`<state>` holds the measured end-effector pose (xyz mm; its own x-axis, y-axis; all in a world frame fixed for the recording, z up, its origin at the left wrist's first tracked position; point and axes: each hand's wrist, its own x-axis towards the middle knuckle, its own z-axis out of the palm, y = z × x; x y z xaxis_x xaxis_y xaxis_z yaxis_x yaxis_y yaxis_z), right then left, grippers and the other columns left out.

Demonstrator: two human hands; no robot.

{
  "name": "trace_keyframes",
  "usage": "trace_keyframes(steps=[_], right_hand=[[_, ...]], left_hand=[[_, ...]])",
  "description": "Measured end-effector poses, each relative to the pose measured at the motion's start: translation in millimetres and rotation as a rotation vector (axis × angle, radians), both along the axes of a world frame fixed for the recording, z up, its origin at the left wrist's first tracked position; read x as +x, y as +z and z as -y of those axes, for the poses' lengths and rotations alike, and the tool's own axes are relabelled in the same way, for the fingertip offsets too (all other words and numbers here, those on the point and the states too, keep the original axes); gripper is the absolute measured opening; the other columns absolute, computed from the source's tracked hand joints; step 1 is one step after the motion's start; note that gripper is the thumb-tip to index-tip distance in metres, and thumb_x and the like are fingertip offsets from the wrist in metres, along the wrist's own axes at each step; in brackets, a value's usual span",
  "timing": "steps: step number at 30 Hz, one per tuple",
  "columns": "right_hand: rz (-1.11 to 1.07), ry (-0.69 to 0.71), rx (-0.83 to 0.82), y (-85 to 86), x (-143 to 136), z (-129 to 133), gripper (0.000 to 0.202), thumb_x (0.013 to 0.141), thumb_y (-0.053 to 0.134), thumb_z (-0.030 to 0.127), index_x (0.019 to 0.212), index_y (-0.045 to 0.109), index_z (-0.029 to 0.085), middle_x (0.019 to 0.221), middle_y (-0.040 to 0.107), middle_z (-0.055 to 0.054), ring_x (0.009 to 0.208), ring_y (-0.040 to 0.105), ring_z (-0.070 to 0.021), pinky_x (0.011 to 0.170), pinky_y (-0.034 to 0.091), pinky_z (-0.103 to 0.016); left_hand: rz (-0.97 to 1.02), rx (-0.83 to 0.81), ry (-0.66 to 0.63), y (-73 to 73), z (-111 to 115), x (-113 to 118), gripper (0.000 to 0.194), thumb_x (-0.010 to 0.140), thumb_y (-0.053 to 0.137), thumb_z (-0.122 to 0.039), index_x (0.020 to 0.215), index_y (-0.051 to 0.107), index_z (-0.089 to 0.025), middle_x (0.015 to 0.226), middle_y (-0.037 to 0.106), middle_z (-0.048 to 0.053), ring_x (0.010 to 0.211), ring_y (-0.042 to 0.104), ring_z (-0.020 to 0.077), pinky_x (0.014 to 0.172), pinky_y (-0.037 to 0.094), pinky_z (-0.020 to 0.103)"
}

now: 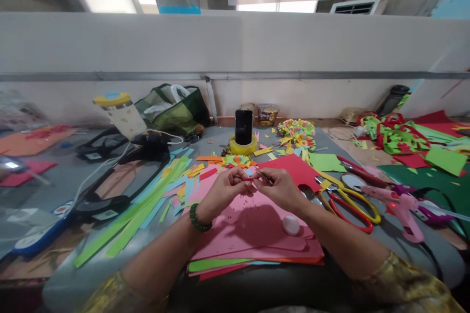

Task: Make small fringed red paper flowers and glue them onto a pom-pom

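Note:
My left hand (231,187) is closed in a pinch on a small red paper piece (249,179), above a stack of pink paper sheets (235,237). Close beside it, almost fingertip to fingertip, my right hand (281,188) is closed around a thin dark tool (263,176). The fingers partly cover that tool, so its exact kind does not show. Tiny red scraps lie scattered on the pink sheet below. A round white lid-like disc (291,225) rests near my right wrist. A red sheet (293,170) lies just beyond my right hand.
To the right are yellow-handled scissors (363,205), red-handled scissors (350,215) and a pink glue gun (404,208). Green paper strips (135,215) lie on the left. A phone (244,127) stands in a yellow tape roll (243,145). A tumbler (121,115) and cable stand back left.

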<state>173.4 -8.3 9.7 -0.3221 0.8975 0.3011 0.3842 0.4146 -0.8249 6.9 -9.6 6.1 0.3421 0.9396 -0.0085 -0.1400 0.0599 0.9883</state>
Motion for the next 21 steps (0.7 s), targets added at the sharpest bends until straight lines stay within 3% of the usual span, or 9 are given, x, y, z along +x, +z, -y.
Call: trace_keyframes(steps=[10, 17, 21], right_hand=[[-0.026, 0.013, 0.018, -5.1, 0.6, -2.1, 0.022, 0.073, 0.054, 0.029, 0.056, 0.044, 0.019, 0.052, 0.037, 0.005, 0.053, 0.032, -0.0081, 0.047, 0.025, -0.021], [-0.103, -0.001, -0.124, -7.2, -0.6, -7.0, 0.011, 0.071, 0.056, 0.022, 0.062, 0.060, 0.015, 0.055, 0.054, 0.002, 0.054, 0.043, -0.0091, 0.050, 0.033, -0.021], [-0.138, -0.035, -0.173, -7.1, -3.2, -8.5, 0.009, 0.068, 0.057, 0.019, 0.061, 0.061, 0.015, 0.052, 0.054, 0.003, 0.052, 0.043, -0.0087, 0.049, 0.033, -0.020]], left_hand=[[-0.001, 0.030, 0.033, -2.1, 0.6, 1.1, 0.038, 0.057, 0.086, -0.038, 0.066, 0.055, -0.017, 0.056, 0.065, -0.003, 0.052, 0.064, 0.0122, 0.056, 0.050, 0.023], [0.010, 0.003, 0.057, -5.7, -0.1, 3.1, 0.040, 0.056, 0.085, -0.041, 0.067, 0.055, -0.018, 0.060, 0.069, -0.001, 0.056, 0.066, 0.0141, 0.059, 0.052, 0.025], [-0.016, 0.021, 0.099, -8.3, 0.2, 4.9, 0.036, 0.059, 0.083, -0.038, 0.067, 0.055, -0.018, 0.057, 0.069, -0.001, 0.055, 0.066, 0.0140, 0.058, 0.049, 0.024]])
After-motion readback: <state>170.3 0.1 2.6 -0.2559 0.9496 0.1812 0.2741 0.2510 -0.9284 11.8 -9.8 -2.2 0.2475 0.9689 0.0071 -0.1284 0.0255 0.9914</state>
